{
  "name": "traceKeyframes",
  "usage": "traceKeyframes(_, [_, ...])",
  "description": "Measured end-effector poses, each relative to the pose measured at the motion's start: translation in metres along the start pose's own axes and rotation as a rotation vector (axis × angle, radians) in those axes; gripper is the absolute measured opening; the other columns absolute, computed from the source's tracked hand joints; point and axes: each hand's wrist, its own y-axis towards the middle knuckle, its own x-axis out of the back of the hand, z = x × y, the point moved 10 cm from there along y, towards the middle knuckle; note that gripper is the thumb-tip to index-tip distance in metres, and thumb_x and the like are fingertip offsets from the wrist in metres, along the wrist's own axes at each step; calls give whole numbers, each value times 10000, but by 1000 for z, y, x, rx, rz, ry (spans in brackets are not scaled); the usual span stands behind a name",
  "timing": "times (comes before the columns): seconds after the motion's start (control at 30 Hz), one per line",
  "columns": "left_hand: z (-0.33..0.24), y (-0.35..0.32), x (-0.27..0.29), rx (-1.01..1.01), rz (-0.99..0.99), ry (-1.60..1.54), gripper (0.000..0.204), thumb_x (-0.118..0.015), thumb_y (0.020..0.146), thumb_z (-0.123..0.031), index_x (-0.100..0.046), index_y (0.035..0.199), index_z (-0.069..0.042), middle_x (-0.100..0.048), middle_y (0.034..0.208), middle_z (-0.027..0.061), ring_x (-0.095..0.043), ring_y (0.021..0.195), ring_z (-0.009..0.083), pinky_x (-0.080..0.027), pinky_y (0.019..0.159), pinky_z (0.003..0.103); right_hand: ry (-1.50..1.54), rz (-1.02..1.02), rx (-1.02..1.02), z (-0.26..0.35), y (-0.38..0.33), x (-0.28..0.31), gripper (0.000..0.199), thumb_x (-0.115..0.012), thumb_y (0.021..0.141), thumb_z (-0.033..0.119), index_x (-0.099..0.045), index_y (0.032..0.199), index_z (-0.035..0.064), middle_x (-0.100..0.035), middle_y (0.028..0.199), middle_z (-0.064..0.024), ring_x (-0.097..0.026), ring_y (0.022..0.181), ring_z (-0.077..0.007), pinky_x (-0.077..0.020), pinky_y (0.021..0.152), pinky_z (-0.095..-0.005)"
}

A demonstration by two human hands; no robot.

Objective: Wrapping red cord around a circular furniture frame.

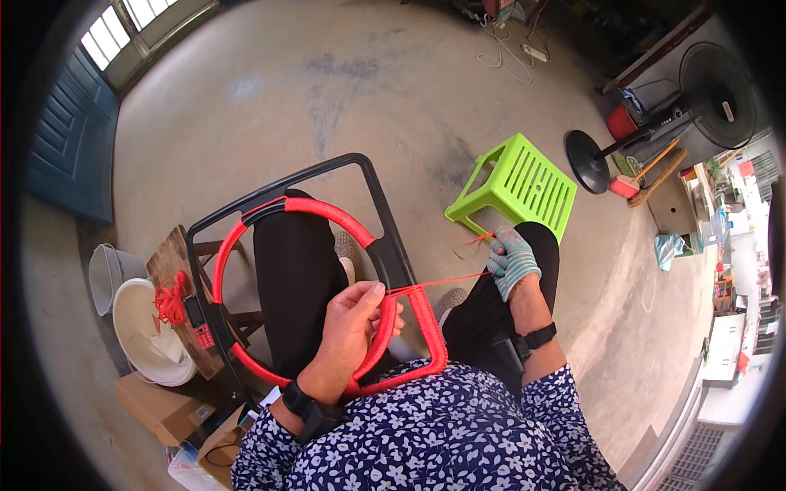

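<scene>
The frame [391, 262] rested on the lap [296, 262], the nearer left hand [350, 323] closed around its right side, while the gloved right hand [514, 260] had its grip pinched on the cord [446, 281], stretched nearly sideways rightward from the frame.

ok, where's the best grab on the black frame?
Probably the black frame's far bar, coming from the far side: it's slim and bare, with open floor beyond. The near right corner is thick with red wrapping, and the left hand grips the ring close by.
</scene>
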Motion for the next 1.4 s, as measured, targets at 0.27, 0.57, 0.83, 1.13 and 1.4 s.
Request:
traceKeyframes(0.27, [1,-6,-4,7,58,115,159,-590,936,-171,-584,885,-21,-651,774,135,-635,596,186,-542,569,294,456,-140,308,57,18,65,128,-533,962,177,-554,915,61,-576,703,-36,-529,574,-150,-502,566,-294])
traceKeyframes(0.57, [3,-11,-6,-2,66,199,161,-582,942,-175,-567,922,-16,-653,797,133,-641,620,177,-542,567,275,202,-309,453,94,-4,95,154,-569,944,154,-520,1052,55,-641,838,-86,-648,711,-190,-555,568,-325])
traceKeyframes(0.83, [2,-13,-18,-9,108,258,161,-542,963,-166,-559,903,-16,-656,795,128,-644,616,170,-546,571,276,194,-643,423,87,-33,228,195,-564,943,153,-500,1095,49,-658,881,-110,-670,725,-222,-549,550,-323])
traceKeyframes(1.13, [21,13,-54,116,249,408,107,-492,981,-153,-522,912,-77,-614,771,100,-590,579,159,-508,533,274,295,-1061,482,39,-143,382,195,-546,936,124,-507,1100,26,-652,874,-123,-671,726,-226,-547,573,-321])
traceKeyframes(1.4, [53,43,-67,255,321,476,100,-493,978,-142,-507,912,-69,-611,761,102,-584,590,167,-504,541,277,373,-1355,541,-57,-273,493,233,-550,938,134,-480,1139,40,-635,1030,-150,-649,925,-288,-554,813,-403])
